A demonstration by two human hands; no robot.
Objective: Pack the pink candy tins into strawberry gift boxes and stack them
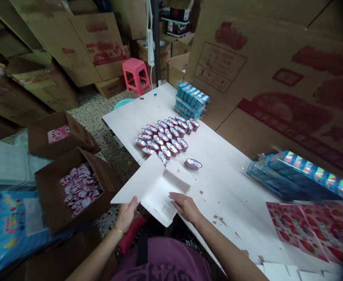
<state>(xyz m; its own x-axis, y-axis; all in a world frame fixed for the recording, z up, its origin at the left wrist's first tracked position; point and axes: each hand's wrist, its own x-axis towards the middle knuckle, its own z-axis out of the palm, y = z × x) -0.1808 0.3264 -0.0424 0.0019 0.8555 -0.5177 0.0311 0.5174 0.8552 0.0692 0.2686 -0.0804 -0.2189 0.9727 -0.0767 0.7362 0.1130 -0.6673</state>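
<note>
A white cardboard box (155,207), its lid (142,177) folded open to the left, is at the table's near edge in front of me. My left hand (126,212) pinches the lower edge of the lid. My right hand (185,207) grips the right side wall, with fingers over its rim toward the inside. Beyond the box stand several small oval packs (159,136) with shiny tops and red rims, grouped in rows. One single oval pack (193,164) is apart from the group, to the right.
The white table (226,175) carries blue wrapped packs (191,97) at the back and more blue packs (303,171) at right, near strawberry-printed sheets (308,230). Large cartons (262,78) rise behind. At left, an open carton (47,195) holds small wrapped packets; a pink stool (136,74) stands beyond.
</note>
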